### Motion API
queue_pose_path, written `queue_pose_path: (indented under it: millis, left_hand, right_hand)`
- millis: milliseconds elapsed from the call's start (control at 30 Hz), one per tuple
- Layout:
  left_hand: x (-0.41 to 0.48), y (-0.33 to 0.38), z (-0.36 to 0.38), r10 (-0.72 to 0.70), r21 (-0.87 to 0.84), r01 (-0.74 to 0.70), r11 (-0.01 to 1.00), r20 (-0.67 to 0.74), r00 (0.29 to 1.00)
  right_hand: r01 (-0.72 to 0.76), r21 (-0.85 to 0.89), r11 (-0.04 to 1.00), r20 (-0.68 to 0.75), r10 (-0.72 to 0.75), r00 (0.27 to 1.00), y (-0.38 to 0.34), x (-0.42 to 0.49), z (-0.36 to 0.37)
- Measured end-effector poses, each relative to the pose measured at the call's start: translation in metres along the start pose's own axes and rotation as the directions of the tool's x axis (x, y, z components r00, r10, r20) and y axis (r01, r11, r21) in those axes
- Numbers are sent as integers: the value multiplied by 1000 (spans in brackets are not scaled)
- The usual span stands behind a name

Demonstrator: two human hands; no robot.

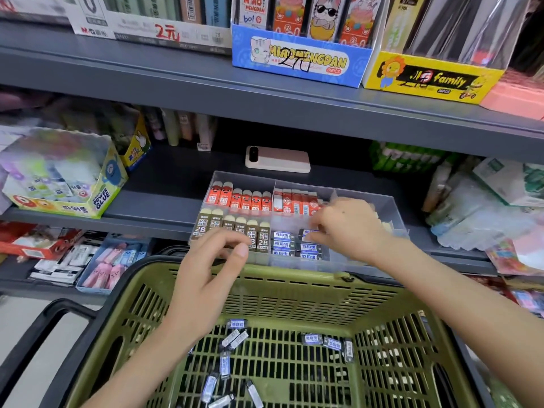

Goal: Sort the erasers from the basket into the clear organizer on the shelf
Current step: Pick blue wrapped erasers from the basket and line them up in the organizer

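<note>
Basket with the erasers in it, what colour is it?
The basket is olive green, with slotted sides. It shows best in the head view.

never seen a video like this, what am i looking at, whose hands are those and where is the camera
There is no machine here. A person wears one wide-angle camera on the head, and it looks down at their own two hands. In front is a green basket with loose erasers on its bottom. On the grey shelf stands a clear organizer holding rows of red erasers, brown 2B erasers and blue-labelled ones. The right hand reaches into it and seems to pinch one blue-labelled eraser. The left hand hovers by the front wall, fingers loosely curled, holding nothing. A phone lies behind.
</note>
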State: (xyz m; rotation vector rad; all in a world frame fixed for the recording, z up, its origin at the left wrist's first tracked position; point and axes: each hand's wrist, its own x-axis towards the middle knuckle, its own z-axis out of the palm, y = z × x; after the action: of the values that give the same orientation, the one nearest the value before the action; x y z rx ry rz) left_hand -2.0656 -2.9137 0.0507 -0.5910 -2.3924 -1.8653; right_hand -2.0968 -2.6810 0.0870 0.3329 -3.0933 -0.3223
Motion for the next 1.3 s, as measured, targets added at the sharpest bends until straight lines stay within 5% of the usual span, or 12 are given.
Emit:
queue_pose_path:
  millis: [233, 467, 633, 800, 933, 1067, 1300]
  left_hand:
    - [0, -1, -5, 7, -25, -7, 1000, 0, 1000]
    - [-1, -1, -5, 3, -44, -3, 999, 4, 1000]
    - [2, 7, -1, 90, 154, -97, 983, 50, 995]
    - [18, 18, 4, 172, 394, -257, 882, 239, 956]
    - [37, 18, 8, 165, 543, -376, 751, 397, 903]
    - [61, 13, 20, 71, 614, -480, 626, 568, 820]
    - [85, 6, 44, -110, 630, -608, 484, 733, 671]
  right_hand:
    - [161, -150, 976, -108, -178, 978, -10, 4, 14]
    - [224, -60, 973, -174, -231, 957, -4, -2, 12]
    - [263, -212, 941, -102, -289, 952, -7, 0, 6]
    - [245, -223, 943, -129, -278, 952, -7, 1, 3]
    - [83, -43, 996, -251, -91, 964, 3, -6, 3]
    - [-62, 43, 997, -104, 66, 992, 7, -6, 4]
    - [-42, -57, 997, -41, 40, 998, 3, 2, 15]
